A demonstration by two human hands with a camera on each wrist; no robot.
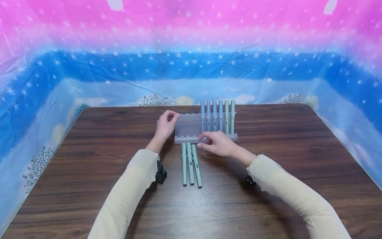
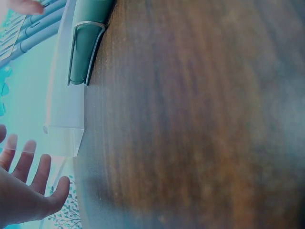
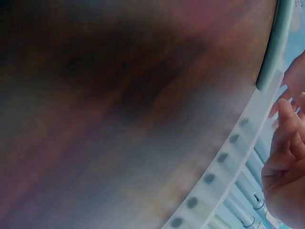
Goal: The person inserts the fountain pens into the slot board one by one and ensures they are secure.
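At the back of the table, a translucent rack [image 1: 187, 126] holds several upright blue-grey pens [image 1: 208, 114] and two light green ones [image 1: 229, 114] on its right part. My left hand [image 1: 166, 126] pinches the rack's upper left corner; in the left wrist view this hand [image 2: 28, 191] has its fingers spread at the rack's end. Just in front of the rack's lower ledge is my right hand [image 1: 219, 143], empty, thumb and forefinger apart. The right wrist view shows that hand [image 3: 286, 167] with bent fingers. Three green pens [image 1: 191, 166] lie side by side before the rack.
The brown wooden table [image 1: 98, 172] extends to both sides and toward the front. Behind it hangs a pink and blue cloth [image 1: 179, 66] with snowflakes. A dark wrist camera [image 1: 161, 172] sits at the left cuff, another [image 1: 250, 180] at the right.
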